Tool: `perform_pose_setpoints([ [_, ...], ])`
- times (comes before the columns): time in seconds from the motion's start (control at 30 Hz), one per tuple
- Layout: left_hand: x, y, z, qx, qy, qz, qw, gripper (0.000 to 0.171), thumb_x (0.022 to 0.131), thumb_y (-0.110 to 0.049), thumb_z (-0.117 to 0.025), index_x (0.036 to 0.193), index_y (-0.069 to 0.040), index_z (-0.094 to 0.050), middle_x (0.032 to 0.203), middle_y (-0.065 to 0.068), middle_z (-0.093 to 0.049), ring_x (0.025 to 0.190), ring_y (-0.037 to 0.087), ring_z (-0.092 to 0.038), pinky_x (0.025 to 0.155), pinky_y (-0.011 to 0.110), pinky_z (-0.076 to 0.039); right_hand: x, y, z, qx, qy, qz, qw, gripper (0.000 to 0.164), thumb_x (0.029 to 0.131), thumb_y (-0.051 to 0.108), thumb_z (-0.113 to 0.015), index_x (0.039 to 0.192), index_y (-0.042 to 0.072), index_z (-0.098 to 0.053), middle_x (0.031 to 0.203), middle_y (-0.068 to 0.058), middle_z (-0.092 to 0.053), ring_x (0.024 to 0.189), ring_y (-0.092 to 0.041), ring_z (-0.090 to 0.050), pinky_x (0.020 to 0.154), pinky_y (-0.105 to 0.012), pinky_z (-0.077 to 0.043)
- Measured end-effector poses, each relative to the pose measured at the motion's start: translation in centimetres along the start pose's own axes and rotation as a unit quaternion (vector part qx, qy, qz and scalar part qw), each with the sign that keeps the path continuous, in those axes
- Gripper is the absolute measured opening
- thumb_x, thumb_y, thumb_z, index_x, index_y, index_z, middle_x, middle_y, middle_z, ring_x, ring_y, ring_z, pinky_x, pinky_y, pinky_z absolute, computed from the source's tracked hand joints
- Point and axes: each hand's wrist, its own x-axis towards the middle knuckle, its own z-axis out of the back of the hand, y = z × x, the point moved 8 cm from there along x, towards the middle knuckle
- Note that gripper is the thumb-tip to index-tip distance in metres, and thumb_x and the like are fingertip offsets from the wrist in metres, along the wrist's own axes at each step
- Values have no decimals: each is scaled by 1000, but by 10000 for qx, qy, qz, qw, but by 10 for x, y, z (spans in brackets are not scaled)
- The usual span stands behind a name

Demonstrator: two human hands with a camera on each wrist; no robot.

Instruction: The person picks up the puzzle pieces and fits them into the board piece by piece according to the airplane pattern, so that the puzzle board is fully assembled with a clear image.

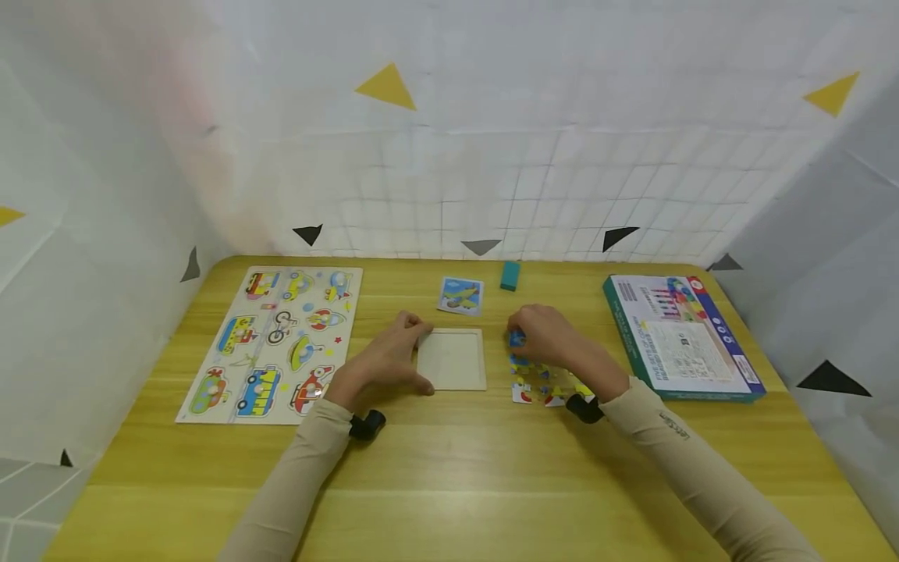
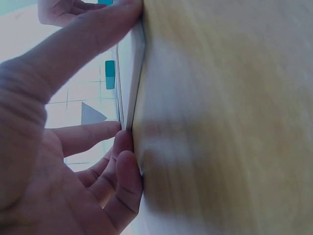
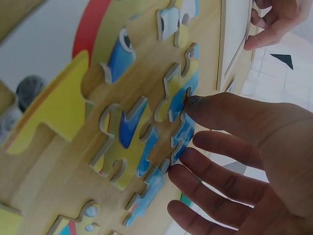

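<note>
My left hand (image 1: pixel 386 355) spans the left side of a shallow square wooden puzzle tray (image 1: pixel 458 359), thumb at the near corner and fingers at the far one. Seen edge-on in the left wrist view, the tray (image 2: pixel 131 83) lies between that thumb and fingertips. To its right, my right hand (image 1: pixel 551 336) holds a blue jigsaw piece (image 3: pixel 183 132) between thumb and fingers, at the far edge of a group of loose pieces (image 1: pixel 544 378). A yellow and blue piece (image 3: pixel 127 142) lies close by in the right wrist view. The tray's inside is bare.
Behind the tray lie a small picture card (image 1: pixel 461 297) with a yellow aeroplane and a teal block (image 1: pixel 510 275). A vehicle peg-puzzle board (image 1: pixel 270 343) occupies the left of the wooden table (image 1: pixel 449 468). A flat box (image 1: pixel 684 339) with printed sheets lies on the right.
</note>
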Motion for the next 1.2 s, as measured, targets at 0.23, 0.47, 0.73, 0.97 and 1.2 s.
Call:
perform_pose_setpoints([
  [0.23, 2, -1, -2, -43, 23, -13, 10000, 108, 64, -41, -95, 151, -5, -43, 143, 14, -34, 110, 24, -51, 96, 39, -46, -1, 0, 2, 69, 14, 148, 9999, 14, 80, 13, -82, 91, 5, -77, 88, -5, -71, 76, -18, -61, 68, -38, -52],
  [0.47, 1, 2, -2, -114, 59, 37, 9999, 107, 63, -40, -95, 151, -6, -43, 142, 13, -34, 108, 23, -50, 93, 37, -46, 0, 0, 3, 192, 13, 167, 9997, 27, 78, 15, -85, 100, 3, -75, 91, -7, -66, 77, -17, -56, 68, -35, -49],
  [0.73, 1, 3, -1, -222, 43, 93, 9997, 106, 63, -39, -96, 150, -7, -44, 142, 11, -35, 109, 21, -50, 93, 37, -46, 2, 11, 11, 191, -178, 267, 9993, 35, 78, 17, -85, 108, 2, -74, 96, -8, -64, 83, -19, -58, 72, -37, -51],
  [0.97, 4, 4, -3, -241, -52, -18, 9997, 106, 63, -39, -96, 150, -6, -44, 144, 11, -35, 109, 21, -50, 94, 37, -45, 3, 22, 18, 319, -325, 441, 9980, 35, 77, 14, -84, 107, 1, -74, 96, -8, -65, 81, -19, -58, 71, -37, -51],
  [1.2, 6, 3, -5, -277, -129, -26, 9995, 106, 63, -40, -95, 150, -7, -44, 146, 10, -35, 111, 21, -51, 96, 39, -44, 8, 33, 19, 355, -356, 486, 9976, 32, 77, 14, -83, 105, 2, -75, 95, -7, -65, 81, -20, -58, 71, -37, -51],
])
